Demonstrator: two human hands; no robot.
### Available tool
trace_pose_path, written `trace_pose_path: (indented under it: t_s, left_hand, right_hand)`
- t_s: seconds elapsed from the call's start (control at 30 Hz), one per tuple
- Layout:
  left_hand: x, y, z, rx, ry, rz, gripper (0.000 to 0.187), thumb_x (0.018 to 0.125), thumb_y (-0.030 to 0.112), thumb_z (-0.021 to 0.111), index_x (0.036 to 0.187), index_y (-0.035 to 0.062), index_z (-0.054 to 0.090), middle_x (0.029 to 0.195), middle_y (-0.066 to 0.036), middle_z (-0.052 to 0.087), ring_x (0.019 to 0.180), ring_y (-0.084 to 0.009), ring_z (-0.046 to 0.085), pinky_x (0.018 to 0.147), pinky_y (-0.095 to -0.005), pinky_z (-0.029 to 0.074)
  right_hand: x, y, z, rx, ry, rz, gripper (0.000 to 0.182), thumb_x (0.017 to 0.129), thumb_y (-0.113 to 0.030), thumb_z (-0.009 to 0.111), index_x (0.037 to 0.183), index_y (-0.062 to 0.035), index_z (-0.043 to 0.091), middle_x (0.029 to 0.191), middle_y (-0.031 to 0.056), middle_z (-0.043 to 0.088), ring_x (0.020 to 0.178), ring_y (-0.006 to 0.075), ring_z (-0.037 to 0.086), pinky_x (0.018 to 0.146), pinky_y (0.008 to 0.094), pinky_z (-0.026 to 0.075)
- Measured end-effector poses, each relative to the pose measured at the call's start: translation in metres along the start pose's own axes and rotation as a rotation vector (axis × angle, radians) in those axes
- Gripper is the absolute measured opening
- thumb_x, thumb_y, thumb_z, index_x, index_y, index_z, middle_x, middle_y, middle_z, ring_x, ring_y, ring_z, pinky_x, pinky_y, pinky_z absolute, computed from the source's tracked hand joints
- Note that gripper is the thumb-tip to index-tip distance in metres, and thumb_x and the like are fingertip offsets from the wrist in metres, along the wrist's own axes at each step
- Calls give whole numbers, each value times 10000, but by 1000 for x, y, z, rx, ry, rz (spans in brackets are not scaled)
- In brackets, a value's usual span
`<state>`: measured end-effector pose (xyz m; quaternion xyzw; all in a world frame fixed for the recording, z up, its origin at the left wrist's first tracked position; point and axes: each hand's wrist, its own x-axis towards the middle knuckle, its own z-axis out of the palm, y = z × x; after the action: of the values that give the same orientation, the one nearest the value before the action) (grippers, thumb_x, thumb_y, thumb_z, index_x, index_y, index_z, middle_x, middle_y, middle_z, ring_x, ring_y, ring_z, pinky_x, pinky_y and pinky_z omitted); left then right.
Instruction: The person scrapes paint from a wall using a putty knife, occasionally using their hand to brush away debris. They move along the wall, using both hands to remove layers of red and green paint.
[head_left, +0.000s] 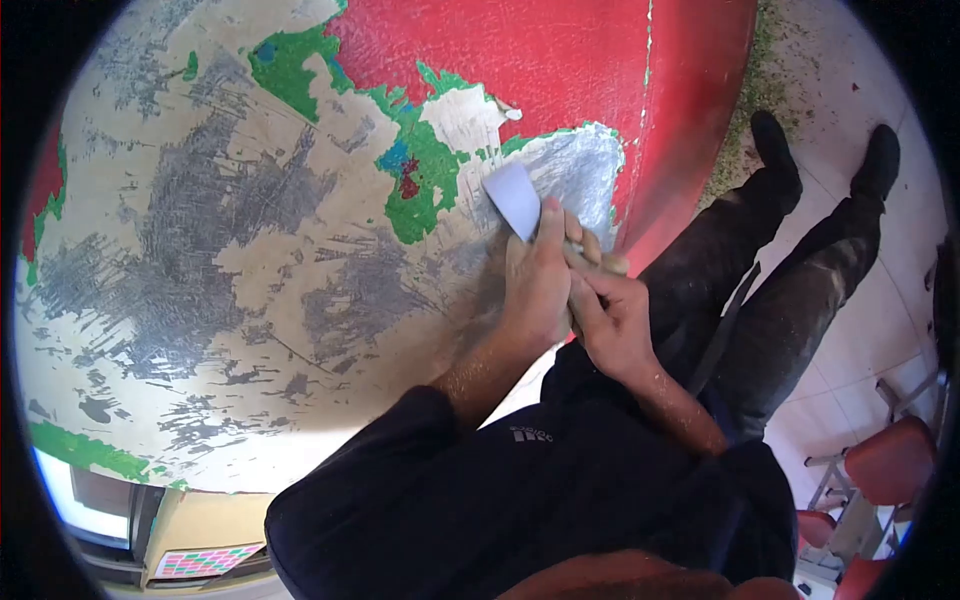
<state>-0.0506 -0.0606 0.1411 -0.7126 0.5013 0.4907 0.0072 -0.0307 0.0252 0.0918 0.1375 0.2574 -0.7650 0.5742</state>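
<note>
My left hand (538,290) grips a paint scraper (512,200) close behind its wide, flat metal blade. Closed behind it, my right hand (612,325) is around the rear of the tool; the handle is mostly hidden by my fingers. The blade lies against a large curved surface (330,390) covered in patches of bare grey, cream, green and red. Just beyond the blade, a shiny grey patch (575,165) borders the red paint (500,50). A small curled flake of paint (510,113) lifts at the red edge.
Paint chips (775,60) litter the tiled floor (850,390) along the curved red side. My legs (800,310) stand to the right of the surface. Red chairs (890,460) are at the lower right. A window (95,500) shows at the lower left.
</note>
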Motion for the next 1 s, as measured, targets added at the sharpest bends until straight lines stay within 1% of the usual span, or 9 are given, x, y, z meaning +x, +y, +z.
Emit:
trace_pose_path:
  t_s: [0.1, 0.17, 0.3, 0.37, 0.53, 0.63, 0.83, 0.9, 1.0]
  left_hand:
    - [11, 12, 11, 0, -52, 39, 320, 991, 305, 409, 802, 47, 420, 689, -90, 481, 595, -222, 546, 604, -380, 532]
    - [10, 14, 10, 13, -75, 27, 297, 995, 315, 409, 827, 70, 412, 713, -71, 456, 617, -194, 501, 606, -382, 509]
    - [5, 22, 12, 40, -61, 63, 320, 989, 348, 420, 834, 67, 422, 715, -85, 478, 600, -214, 523, 592, -382, 512]
    - [13, 41, 28, 9, -61, 95, 314, 986, 347, 427, 843, 68, 424, 726, -84, 481, 600, -209, 523, 595, -391, 524]
    - [11, 16, 11, -3, -80, 127, 282, 984, 330, 440, 869, 73, 423, 770, -76, 490, 628, -209, 547, 606, -414, 550]
    - [12, 28, 15, -10, -105, 138, 280, 986, 330, 434, 875, 73, 427, 786, -79, 495, 647, -222, 573, 596, -404, 544]
    - [10, 38, 20, 13, -112, 96, 302, 989, 336, 421, 906, 47, 451, 794, -100, 516, 668, -262, 622, 604, -387, 541]
    - [13, 38, 20, 3, -85, 109, 340, 987, 342, 418, 910, 15, 464, 781, -117, 529, 661, -273, 641, 627, -381, 552]
    - [23, 60, 40, 44, -136, 263, 346, 985, 344, 421, 908, 10, 465, 792, -126, 536, 673, -273, 642, 635, -384, 555]
  right_hand:
    - [12, -7, -3, 42, -7, 90, 322, 952, -97, 481, 1248, 14, 543, 1093, 97, 643, 968, 84, 522, 851, 246, 434]
    - [6, -1, 0, 11, 41, -4, 323, 949, -96, 485, 1248, 13, 544, 1018, 66, 650, 892, 77, 527, 791, 238, 445]
    - [12, 1, 3, -139, 79, -210, 319, 943, -91, 491, 1240, 9, 551, 917, 14, 638, 808, 54, 510, 722, 221, 446]
    - [30, -13, -1, -63, 42, -92, 322, 942, -89, 491, 1243, 6, 550, 909, 0, 629, 796, 48, 503, 712, 216, 444]
    - [12, -7, 1, 20, 20, -69, 321, 939, -86, 501, 1246, -11, 555, 824, -19, 589, 729, 41, 469, 636, 212, 426]
    - [29, -21, 4, 16, 26, -57, 326, 937, -80, 503, 1249, -3, 554, 854, -1, 609, 763, 53, 495, 687, 220, 443]
    - [28, -13, 9, -74, 118, -329, 317, 938, -96, 513, 1235, 1, 564, 821, -10, 590, 740, 46, 481, 665, 222, 436]
    - [28, -21, 9, -48, 91, -212, 315, 941, -102, 510, 1234, 2, 564, 829, 2, 601, 754, 50, 485, 681, 230, 440]
    - [43, -45, 2, 36, 15, 10, 318, 946, -107, 502, 1239, 2, 559, 870, 29, 631, 792, 61, 501, 727, 241, 450]
